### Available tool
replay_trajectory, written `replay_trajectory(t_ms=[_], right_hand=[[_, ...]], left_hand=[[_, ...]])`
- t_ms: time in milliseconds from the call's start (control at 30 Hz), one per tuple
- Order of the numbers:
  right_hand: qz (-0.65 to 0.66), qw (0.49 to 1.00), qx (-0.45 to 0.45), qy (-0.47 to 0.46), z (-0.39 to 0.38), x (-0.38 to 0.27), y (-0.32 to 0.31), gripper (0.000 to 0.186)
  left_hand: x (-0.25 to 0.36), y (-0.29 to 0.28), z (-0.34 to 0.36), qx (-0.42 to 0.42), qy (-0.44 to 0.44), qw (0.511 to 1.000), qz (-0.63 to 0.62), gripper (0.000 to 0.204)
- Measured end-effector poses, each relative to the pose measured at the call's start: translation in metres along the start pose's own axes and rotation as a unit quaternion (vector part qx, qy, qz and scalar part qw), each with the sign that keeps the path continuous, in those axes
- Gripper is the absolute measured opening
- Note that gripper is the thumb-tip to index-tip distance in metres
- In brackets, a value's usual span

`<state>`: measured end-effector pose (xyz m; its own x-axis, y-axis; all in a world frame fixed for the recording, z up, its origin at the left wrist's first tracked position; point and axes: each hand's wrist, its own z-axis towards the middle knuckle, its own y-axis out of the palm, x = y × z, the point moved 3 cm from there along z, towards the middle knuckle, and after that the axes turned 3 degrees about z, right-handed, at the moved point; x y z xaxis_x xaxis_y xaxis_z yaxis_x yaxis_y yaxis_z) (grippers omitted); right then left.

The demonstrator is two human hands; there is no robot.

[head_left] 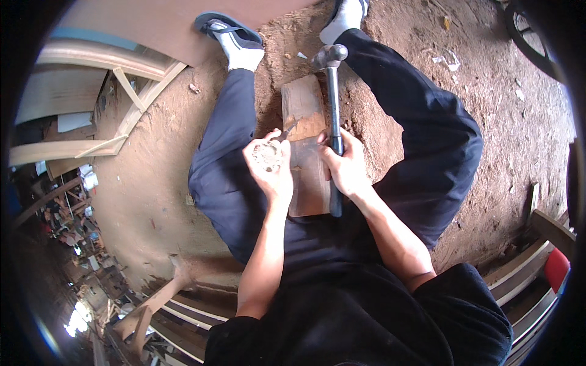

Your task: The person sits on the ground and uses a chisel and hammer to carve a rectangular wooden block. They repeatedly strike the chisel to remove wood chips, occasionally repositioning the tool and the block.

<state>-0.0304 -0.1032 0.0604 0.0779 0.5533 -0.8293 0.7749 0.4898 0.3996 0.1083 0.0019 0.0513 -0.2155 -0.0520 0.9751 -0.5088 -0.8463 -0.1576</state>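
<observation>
My left hand point(268, 168) is closed around a chisel point(267, 155). The round, pale, frayed end of its handle faces up. Its dark narrow blade points toward a wooden block point(303, 100) that lies lengthwise between my legs. A lighter, rough patch shows across the middle of the block. On the right, my right hand point(347, 160) grips a hammer point(332, 91) partway along its handle. The metal head points away from me, and the dark grip end reaches back toward my lap. The hammer lies over the block's right edge. My fingers partly hide the block's middle.
Wooden frames point(131, 110) stand at the left beside a brown panel point(159, 24). Slatted wood point(525, 268) is behind me on the right. A dark wheel point(531, 36) is at the far right. Scraps lie on the dirt floor point(152, 177).
</observation>
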Motion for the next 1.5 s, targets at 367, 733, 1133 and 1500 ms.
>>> replay_trajectory(t_ms=[367,733,1133,1500], right_hand=[[0.124,0.988,0.026,0.087,-0.003,0.027,0.005,0.010],[0.020,0.997,-0.006,0.078,-0.008,0.042,0.009,0.009],[-0.032,0.999,0.009,0.038,-0.016,0.080,0.022,0.010],[-0.182,0.983,0.016,0.028,-0.017,0.087,0.025,0.011]], left_hand=[[0.009,0.012,-0.002,0.037,-0.024,0.998,0.040,0.042],[0.008,0.008,-0.011,0.045,-0.003,0.998,0.035,0.049],[-0.001,-0.014,-0.012,0.015,0.012,0.999,-0.047,0.047],[-0.014,-0.056,-0.005,0.032,-0.016,0.994,-0.101,0.050]])
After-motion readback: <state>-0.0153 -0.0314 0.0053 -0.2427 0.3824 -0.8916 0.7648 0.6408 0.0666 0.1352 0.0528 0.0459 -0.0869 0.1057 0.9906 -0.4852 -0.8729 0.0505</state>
